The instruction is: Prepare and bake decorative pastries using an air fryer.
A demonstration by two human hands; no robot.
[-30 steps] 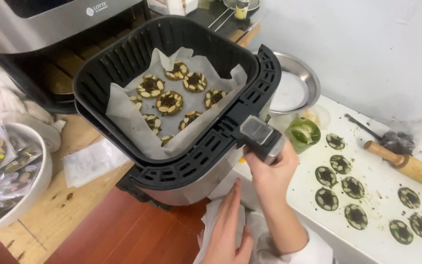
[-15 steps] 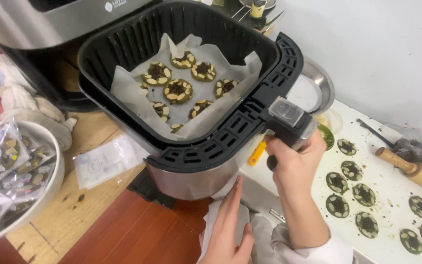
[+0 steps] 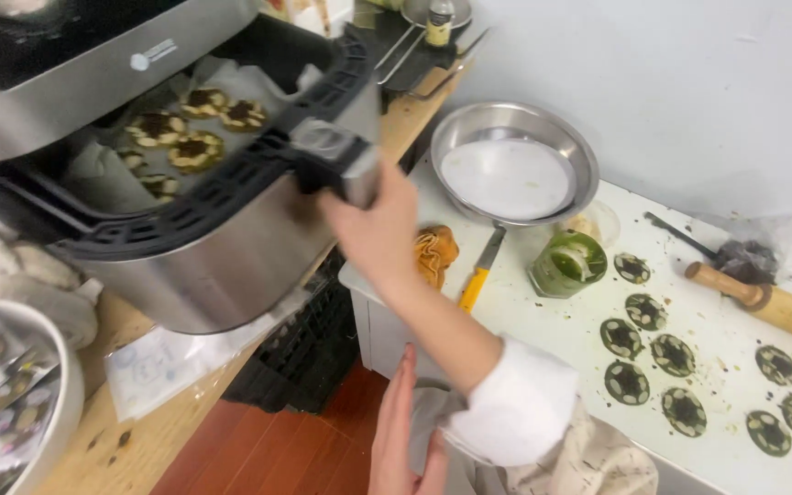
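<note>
Right hand (image 3: 373, 229) is gripping the air-fryer basket (image 3: 222, 229) by its handle (image 3: 336, 160), fist closed; likely heavy, rigid, and hot-walled.

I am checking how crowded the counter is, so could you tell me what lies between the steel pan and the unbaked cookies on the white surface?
In the head view, a green glass jar stands between the steel pan and the unbaked cookies.

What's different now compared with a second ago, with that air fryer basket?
The black air fryer basket of cookies on white paper has slid partly into the silver air fryer, pushed by the right hand, whose grip stays on the basket's handle. The left hand remains low and open, holding nothing. The round green cookies on the white counter lie unmoved.
</note>
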